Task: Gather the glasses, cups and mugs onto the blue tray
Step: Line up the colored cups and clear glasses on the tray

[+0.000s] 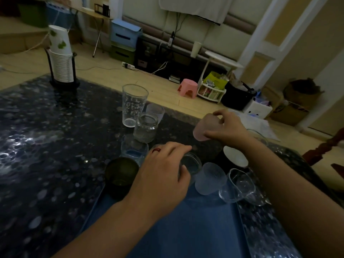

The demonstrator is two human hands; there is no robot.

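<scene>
Dim room, dark speckled table [46, 146]. Blue tray [186, 229] lies at the near edge; all places below are taken from it.

Left hand [163, 174], over the tray's far edge, fingers curled round the rim of a small clear jar [191, 163]; the jar looks empty. Whether its base rests on the tray cannot be told.

Right hand [225, 127], raised beyond the tray's far right corner, pinches a frosted pink cup [202, 130] by its upper wall; cup is tilted and off the table. Contents not visible.

On the tray, far side:
- dark green cup [121, 174] at the far left corner, something greenish low inside, unclear what.
- frosted cup [210, 178] just right of the jar, leaning, looks empty.
- clear glass [240, 185] at the far right edge, tilted, empty.

Beyond the tray, on the table:
- blue-tinted glass [134, 151] just past the far left corner.
- ribbed jar [146, 127] farther out, empty.
- tall printed glass [134, 107] behind it, empty, upright.
- small frosted glass [155, 111] beside the tall one.
- white cup [235, 155] just past the far right side, under the right forearm.

Well beyond, far left: a stack of paper cups [60, 58] in a black holder [65, 82].
</scene>
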